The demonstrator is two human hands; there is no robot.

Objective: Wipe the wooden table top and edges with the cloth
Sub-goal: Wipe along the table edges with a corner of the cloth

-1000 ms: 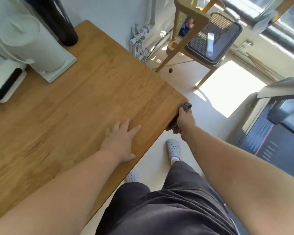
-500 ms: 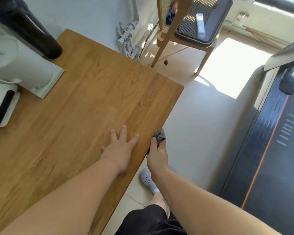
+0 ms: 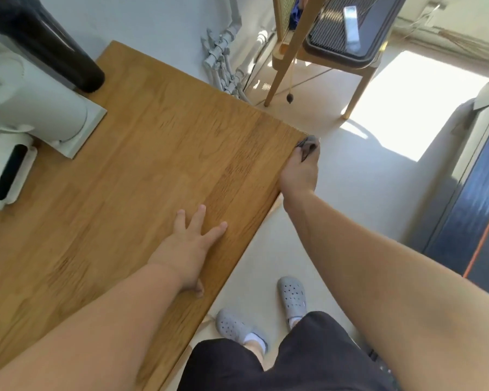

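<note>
The wooden table (image 3: 158,153) fills the left and middle of the head view. My left hand (image 3: 191,246) lies flat on its top near the front edge, fingers spread, holding nothing. My right hand (image 3: 299,172) grips a dark grey cloth (image 3: 308,143) and presses it against the table's side edge, right at the far right corner. Most of the cloth is hidden inside the fist.
White appliances (image 3: 31,108) and a black cylinder (image 3: 48,43) stand at the table's back left. Pipes (image 3: 223,66) run along the wall behind. A wooden chair (image 3: 331,38) stands beyond the corner and a treadmill (image 3: 480,193) at the right. My grey clogs (image 3: 291,297) are on the floor.
My right hand has slid the cloth along the table's edge, from beside my left hand back out to the far corner. My left hand has stayed flat on the top.
</note>
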